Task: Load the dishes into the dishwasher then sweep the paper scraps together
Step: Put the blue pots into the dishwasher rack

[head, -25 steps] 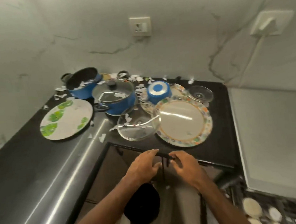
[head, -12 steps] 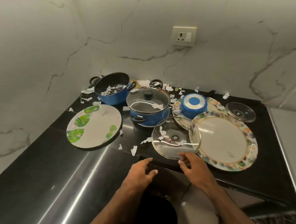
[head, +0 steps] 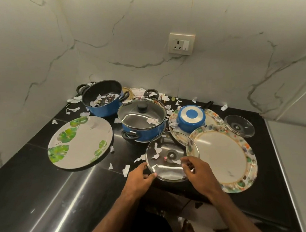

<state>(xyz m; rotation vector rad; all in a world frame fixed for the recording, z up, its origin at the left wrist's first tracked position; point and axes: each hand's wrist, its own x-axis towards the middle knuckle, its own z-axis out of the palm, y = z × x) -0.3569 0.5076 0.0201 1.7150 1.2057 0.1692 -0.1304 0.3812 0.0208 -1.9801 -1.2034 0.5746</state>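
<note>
An upturned glass lid lies at the counter's front edge, overlapping a floral-rimmed plate. My left hand pinches the lid's near-left rim. My right hand curls over its near-right rim. Behind stand a blue pot with a glass lid, an open blue pot holding paper scraps, an upturned blue bowl on a second floral plate, a small glass lid and a green-leaf plate. White paper scraps litter the black counter.
Marble walls close the corner behind and to the left. A wall socket sits above the dishes. A pale surface adjoins the counter on the right. The counter's left front part is bare and glossy.
Both hands rose from below the counter edge to the glass lid and took hold of its near rim. The camera view tilted and shifted toward the counter corner.
</note>
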